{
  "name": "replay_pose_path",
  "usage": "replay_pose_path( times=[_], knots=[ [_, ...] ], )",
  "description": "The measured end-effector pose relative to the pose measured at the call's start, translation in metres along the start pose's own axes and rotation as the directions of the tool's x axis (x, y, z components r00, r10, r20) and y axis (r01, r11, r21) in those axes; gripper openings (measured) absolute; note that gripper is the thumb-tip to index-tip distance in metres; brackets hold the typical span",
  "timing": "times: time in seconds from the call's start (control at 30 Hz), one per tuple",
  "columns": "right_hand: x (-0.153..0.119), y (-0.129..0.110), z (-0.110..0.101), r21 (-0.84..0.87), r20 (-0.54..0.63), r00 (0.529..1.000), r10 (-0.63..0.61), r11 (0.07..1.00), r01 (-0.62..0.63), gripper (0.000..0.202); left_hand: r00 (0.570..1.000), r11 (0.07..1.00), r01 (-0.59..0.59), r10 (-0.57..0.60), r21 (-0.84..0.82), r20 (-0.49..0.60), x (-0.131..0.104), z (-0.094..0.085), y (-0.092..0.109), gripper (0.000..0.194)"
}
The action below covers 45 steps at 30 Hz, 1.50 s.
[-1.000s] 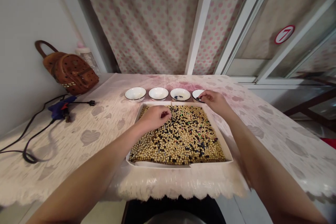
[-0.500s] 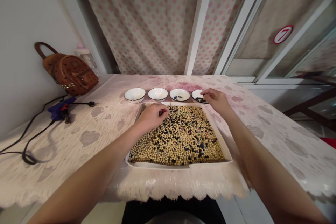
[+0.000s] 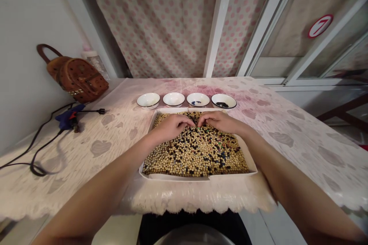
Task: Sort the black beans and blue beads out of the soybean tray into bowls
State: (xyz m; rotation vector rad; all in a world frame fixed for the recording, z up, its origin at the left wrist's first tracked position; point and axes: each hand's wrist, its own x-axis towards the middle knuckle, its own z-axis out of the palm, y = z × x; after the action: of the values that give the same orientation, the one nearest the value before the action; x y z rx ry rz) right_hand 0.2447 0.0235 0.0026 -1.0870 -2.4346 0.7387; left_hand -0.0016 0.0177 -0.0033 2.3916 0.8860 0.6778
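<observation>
A shallow white box (image 3: pixel 198 178) is filled with small round beads (image 3: pixel 201 153), mostly tan with black, blue and some green and red ones mixed in. Over its far half, my left hand (image 3: pixel 174 127) is closed with thumb and fingers pinched close to the beads. My right hand (image 3: pixel 220 121) faces it, its bent fingertips also pinched together at the bead surface. What either pinch holds is too small to make out. Behind the box, the rightmost white bowl (image 3: pixel 231 101) contains black beads, and the bowl beside it (image 3: pixel 198 95) has a few blue and dark ones.
Two more white bowls, one in the middle (image 3: pixel 173 95) and one at the left end (image 3: pixel 148 96), complete the row. On the left of the patterned tablecloth (image 3: pixel 120 141) lie a blue corded tool (image 3: pixel 67 118) and its black cable, near a brown backpack (image 3: pixel 77 76).
My right hand has come back from the rightmost bowl to the beads in the box, close to my left hand. My left hand has shifted slightly right. The view has tilted slightly.
</observation>
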Motion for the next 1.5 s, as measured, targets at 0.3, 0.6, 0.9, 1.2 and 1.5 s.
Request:
replay_pose_path(
  times=[0.3, 0.6, 0.9, 1.2, 1.5],
  knots=[
    [-0.003, -0.01, 0.001, -0.062, -0.025, 1.0, -0.007, 0.998, 0.006, 0.028, 0.986, 0.992, 0.105, -0.095, 0.069, -0.136, 0.001, -0.003, -0.006, 0.037],
    [-0.006, -0.019, 0.004, -0.152, 0.082, 0.996, 0.044, 0.988, -0.031, 0.024, 0.988, 0.991, 0.1, -0.088, 0.089, -0.129, 0.001, -0.004, -0.005, 0.036],
    [-0.003, -0.019, 0.006, -0.147, 0.068, 0.996, 0.064, 0.988, -0.054, 0.019, 0.988, 0.99, 0.096, -0.082, 0.104, -0.133, 0.002, -0.002, -0.006, 0.035],
    [-0.004, -0.012, 0.0, -0.029, 0.03, 0.996, 0.083, 0.996, -0.082, 0.023, 0.988, 0.99, 0.101, -0.089, 0.094, -0.129, 0.001, -0.002, -0.007, 0.031],
    [-0.006, 0.048, -0.024, -0.039, -0.606, 0.774, 0.182, 0.965, -0.258, 0.021, 0.988, 0.991, 0.098, -0.087, 0.085, -0.124, 0.001, -0.002, -0.005, 0.031]
  ],
)
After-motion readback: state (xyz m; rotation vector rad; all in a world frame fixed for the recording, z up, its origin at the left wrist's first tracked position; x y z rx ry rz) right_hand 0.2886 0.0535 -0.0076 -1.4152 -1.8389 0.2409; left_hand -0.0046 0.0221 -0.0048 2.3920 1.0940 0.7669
